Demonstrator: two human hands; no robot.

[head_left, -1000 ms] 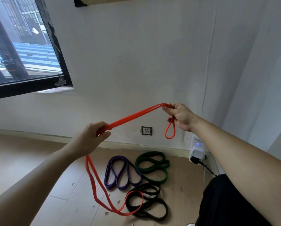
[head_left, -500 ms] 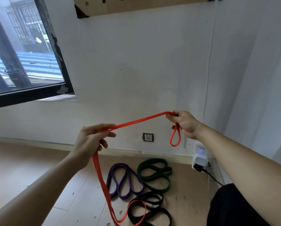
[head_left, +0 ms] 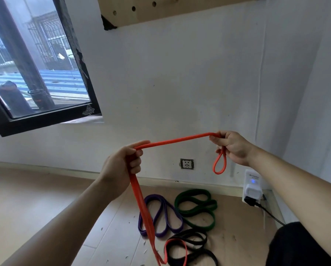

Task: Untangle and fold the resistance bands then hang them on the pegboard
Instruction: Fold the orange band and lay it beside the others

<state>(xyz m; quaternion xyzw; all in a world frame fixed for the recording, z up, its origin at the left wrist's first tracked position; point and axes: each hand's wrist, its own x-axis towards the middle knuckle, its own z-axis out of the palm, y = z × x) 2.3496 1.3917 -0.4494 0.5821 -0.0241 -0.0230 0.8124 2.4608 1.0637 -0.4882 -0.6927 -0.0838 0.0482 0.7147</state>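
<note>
Left hand: fingers curled round the long orange rubber resistance band. Right hand: pinching its doubled end, with a small loop hanging below. The slack tail trails to the wooden floor.

Recommendation: gather the tail in equal lengths, flat and untwisted.

Beyond lie a looped purple rubber band, a green one and a black one. The wooden pegboard hangs high on the far wall.

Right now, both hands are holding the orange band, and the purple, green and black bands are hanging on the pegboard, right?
Not quite. In the head view the purple band, green band and black band lie on the floor, not on the pegboard. Both the left hand and the right hand do grip the orange band.
</note>
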